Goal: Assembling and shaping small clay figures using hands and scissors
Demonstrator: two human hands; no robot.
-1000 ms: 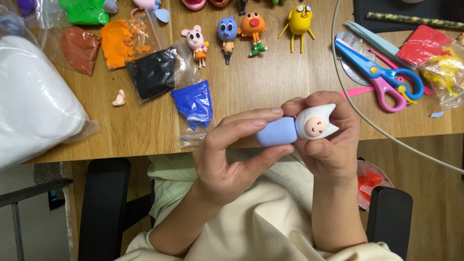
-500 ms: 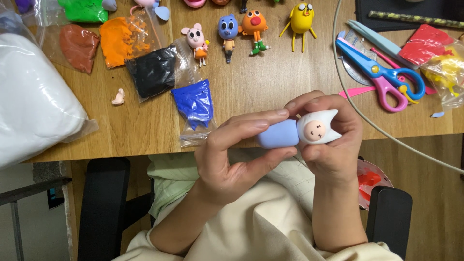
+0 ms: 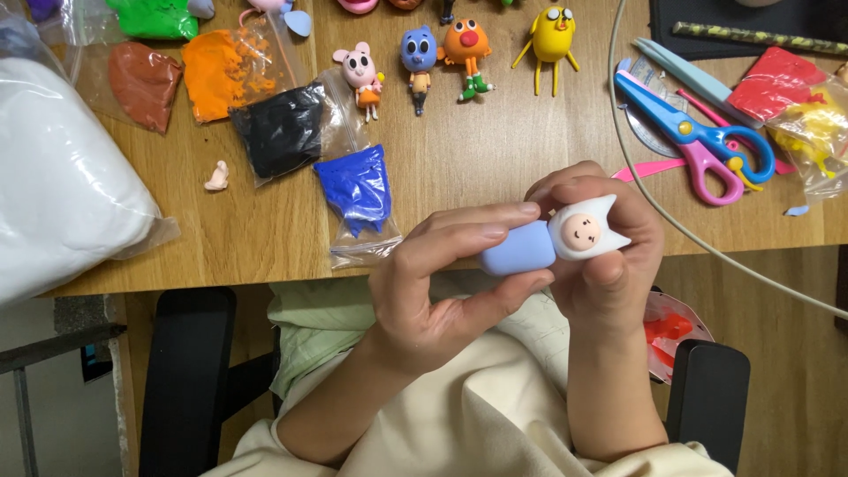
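I hold a small clay figure just in front of the wooden desk's (image 3: 495, 168) near edge. Its pale blue body (image 3: 519, 250) is pinched between the thumb and fingers of my left hand (image 3: 442, 291). My right hand (image 3: 609, 256) wraps the white hooded head (image 3: 585, 229), which has two pointed ears and a peach face. Body and head touch each other. My fingers hide the back of the head.
Bags of clay lie on the desk: blue (image 3: 358, 190), black (image 3: 283, 132), orange (image 3: 225, 71), brown (image 3: 141, 84), red (image 3: 777, 79), and a big white one (image 3: 62, 185). Several finished clay figures (image 3: 464, 49) stand at the far edge. Blue and pink scissors (image 3: 698, 141) lie right.
Both hands have shifted slightly with the figure; the head has turned a little so its face points more toward me.
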